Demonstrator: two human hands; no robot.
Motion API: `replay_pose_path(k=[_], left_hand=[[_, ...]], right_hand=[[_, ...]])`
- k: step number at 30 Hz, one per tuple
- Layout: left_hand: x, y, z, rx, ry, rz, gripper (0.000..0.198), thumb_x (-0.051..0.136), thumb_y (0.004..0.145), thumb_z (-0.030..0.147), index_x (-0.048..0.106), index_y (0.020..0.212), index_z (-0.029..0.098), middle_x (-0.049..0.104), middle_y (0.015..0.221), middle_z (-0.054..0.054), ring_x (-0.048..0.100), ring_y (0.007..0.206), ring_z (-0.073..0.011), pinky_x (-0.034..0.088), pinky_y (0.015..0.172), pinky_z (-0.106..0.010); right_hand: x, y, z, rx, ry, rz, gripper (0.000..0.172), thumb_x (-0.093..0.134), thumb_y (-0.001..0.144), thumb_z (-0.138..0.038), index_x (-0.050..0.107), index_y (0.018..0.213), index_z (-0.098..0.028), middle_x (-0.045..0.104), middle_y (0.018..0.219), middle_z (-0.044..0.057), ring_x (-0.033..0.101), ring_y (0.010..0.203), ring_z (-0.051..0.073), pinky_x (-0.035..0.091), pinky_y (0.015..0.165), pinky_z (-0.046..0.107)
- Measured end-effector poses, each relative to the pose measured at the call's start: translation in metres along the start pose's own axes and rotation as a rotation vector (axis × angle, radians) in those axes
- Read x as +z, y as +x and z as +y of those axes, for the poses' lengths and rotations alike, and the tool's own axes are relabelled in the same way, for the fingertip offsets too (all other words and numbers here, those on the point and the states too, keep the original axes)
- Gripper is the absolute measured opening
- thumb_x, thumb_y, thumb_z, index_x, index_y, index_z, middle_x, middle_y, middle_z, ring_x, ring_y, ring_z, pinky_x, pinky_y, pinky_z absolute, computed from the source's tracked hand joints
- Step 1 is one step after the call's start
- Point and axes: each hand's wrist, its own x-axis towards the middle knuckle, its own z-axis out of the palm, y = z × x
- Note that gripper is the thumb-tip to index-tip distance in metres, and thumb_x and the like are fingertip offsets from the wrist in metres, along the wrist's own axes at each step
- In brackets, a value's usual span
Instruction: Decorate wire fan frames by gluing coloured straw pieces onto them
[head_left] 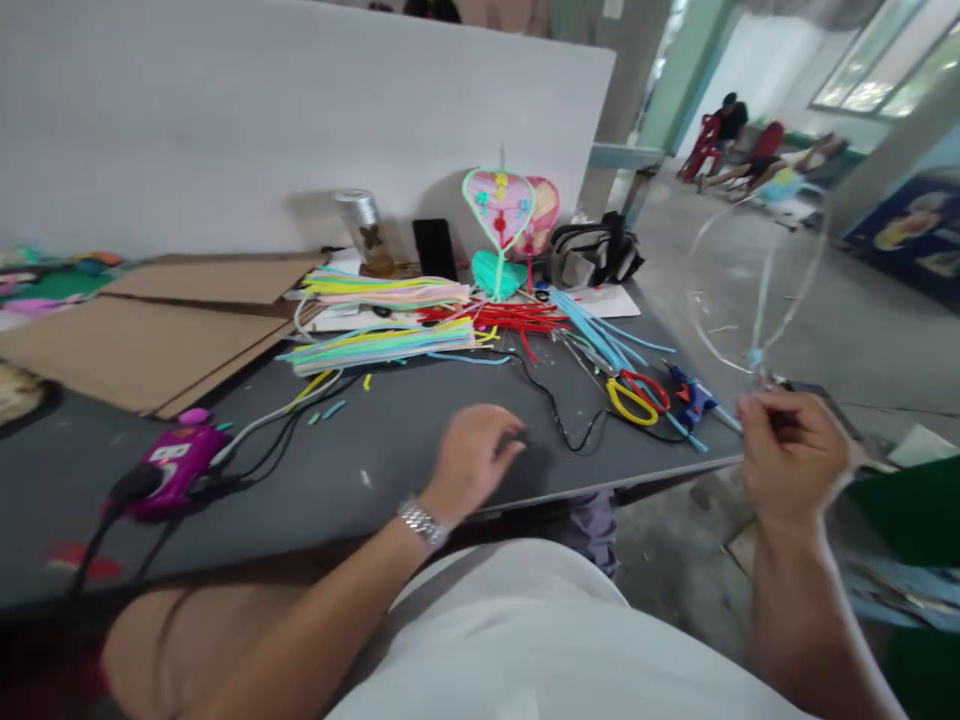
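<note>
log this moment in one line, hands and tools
left hand: over tabletop, grip unclear | right hand: holding pale loop | glue gun: beside scissors

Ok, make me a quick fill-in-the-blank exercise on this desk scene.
The hand holding up the frame is the ____ one.
The watch is on the ____ wrist.
The scissors have one red handle and one ____ handle.
The colour of the phone is ____.

Missing words: right, left, yellow, black.
</note>
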Motion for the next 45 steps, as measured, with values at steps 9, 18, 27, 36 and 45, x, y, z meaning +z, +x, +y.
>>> replay_pose_path(k=[9,18,27,36,45], left_hand=[[0.027,-0.024,0.053,0.419,-0.263,-0.475,0.035,0.055,0.099,0.042,0.069,0.126,0.024,0.073,0.128,-0.008,0.066,0.122,-0.0235,0.042,0.115,-0.042],[0.001,-0.017,-0.014,-0.039,0.120,0.183,0.029,0.059,0.094,0.037,0.065,0.112,0.015,0.069,0.124,-0.020,0.062,0.121,-0.0358,0.050,0.101,-0.055],[-0.004,-0.039,0.034,0.250,-0.287,-0.235,0.019,0.054,0.099,0.027,0.069,0.089,0.022,0.076,0.090,-0.003,0.071,0.092,-0.0180,0.054,0.087,-0.033],[-0.020,-0.054,-0.003,-0.070,-0.122,0.194,0.026,0.052,0.090,0.019,0.044,0.065,0.022,0.049,0.057,0.005,0.047,0.050,-0.0110,0.038,0.051,-0.022],[-0.028,-0.068,-0.030,-0.082,-0.132,0.169,0.022,0.052,0.097,0.037,0.069,0.098,0.023,0.079,0.087,-0.005,0.075,0.071,-0.0177,0.056,0.063,-0.023]], right_hand=[[0.021,0.015,0.022,0.082,0.119,-0.166,0.021,0.066,0.086,-0.037,0.068,0.078,-0.018,0.065,0.066,-0.001,0.057,0.056,0.012,0.043,0.055,0.023],[0.075,-0.019,-0.015,0.000,0.179,-0.420,0.021,0.055,0.094,-0.033,0.062,0.079,-0.020,0.064,0.073,0.000,0.056,0.062,0.012,0.042,0.060,0.023],[0.170,-0.041,-0.106,-0.068,0.019,-0.749,0.012,0.055,0.093,-0.022,0.066,0.088,-0.021,0.072,0.091,0.005,0.064,0.081,0.017,0.040,0.072,0.025],[0.203,-0.022,-0.092,0.064,-0.203,-0.819,0.012,0.060,0.090,-0.022,0.071,0.092,-0.018,0.077,0.094,0.011,0.068,0.088,0.021,0.041,0.074,0.027],[0.084,0.015,0.022,0.307,-0.451,-0.495,0.012,0.058,0.086,-0.021,0.064,0.096,-0.021,0.072,0.084,0.006,0.066,0.081,0.021,0.041,0.070,0.028]])
